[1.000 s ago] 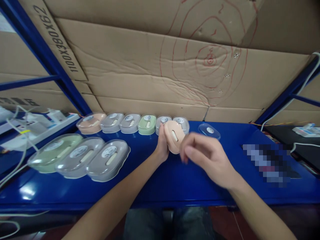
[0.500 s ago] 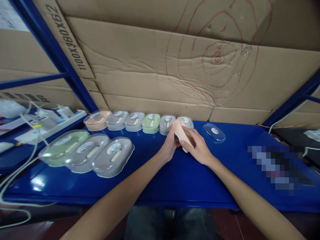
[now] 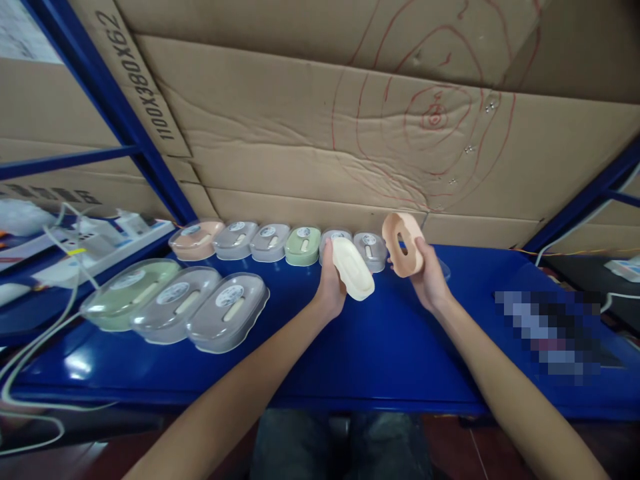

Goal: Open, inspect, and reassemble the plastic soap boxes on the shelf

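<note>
My left hand (image 3: pixel 332 285) is closed on a cream soap dish base (image 3: pixel 354 270), a shallow oval piece tilted toward me above the blue table. To its right, my right hand (image 3: pixel 431 277) grips a peach soap dish shell (image 3: pixel 403 247), stood on its side with an oval hole through its middle. The two pieces are apart. Behind my right hand lies a clear lid (image 3: pixel 445 270), mostly covered by the hand. A grey soap box (image 3: pixel 370 250) stands between the held pieces, farther back.
Several lidded soap boxes, among them a peach one (image 3: pixel 197 241) and a green one (image 3: pixel 303 245), line the back of the blue table (image 3: pixel 370 360). Three more, including a grey one (image 3: pixel 230 313), stand nearer at left. Power strips (image 3: pixel 107 253) and white cables are far left. A pixelated patch covers the right.
The peach shell and cream base, held together before, are now separated. My right hand has moved right and up with the shell, while my left keeps the base.
</note>
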The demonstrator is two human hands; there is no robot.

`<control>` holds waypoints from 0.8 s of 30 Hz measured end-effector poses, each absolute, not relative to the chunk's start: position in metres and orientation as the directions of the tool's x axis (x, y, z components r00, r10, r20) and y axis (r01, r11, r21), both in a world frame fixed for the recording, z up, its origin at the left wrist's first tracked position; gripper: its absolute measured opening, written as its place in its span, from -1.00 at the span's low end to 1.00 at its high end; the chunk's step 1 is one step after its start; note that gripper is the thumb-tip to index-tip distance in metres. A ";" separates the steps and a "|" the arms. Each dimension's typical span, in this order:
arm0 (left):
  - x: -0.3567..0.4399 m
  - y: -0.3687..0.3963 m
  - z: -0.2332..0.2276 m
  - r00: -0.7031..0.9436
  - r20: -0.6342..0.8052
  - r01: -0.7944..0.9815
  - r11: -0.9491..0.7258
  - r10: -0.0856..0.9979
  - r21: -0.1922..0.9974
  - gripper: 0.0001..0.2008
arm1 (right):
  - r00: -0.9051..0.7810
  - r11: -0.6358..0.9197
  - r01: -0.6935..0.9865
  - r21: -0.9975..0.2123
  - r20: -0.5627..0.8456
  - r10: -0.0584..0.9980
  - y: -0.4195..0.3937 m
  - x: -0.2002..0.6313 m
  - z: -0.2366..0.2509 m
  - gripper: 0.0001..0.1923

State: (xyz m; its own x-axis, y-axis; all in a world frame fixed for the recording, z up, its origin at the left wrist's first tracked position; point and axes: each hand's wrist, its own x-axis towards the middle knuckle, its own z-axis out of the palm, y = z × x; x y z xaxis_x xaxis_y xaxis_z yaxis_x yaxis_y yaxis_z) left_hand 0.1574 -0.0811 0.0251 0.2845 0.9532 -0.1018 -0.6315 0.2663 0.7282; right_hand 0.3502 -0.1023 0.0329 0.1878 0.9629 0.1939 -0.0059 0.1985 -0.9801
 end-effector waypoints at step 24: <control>0.156 -0.078 0.026 0.296 -0.161 -0.633 0.320 0.941 0.705 -0.23 | 0.114 -0.120 0.992 0.034 0.150 0.982 -0.115 0.387 0.045 -0.28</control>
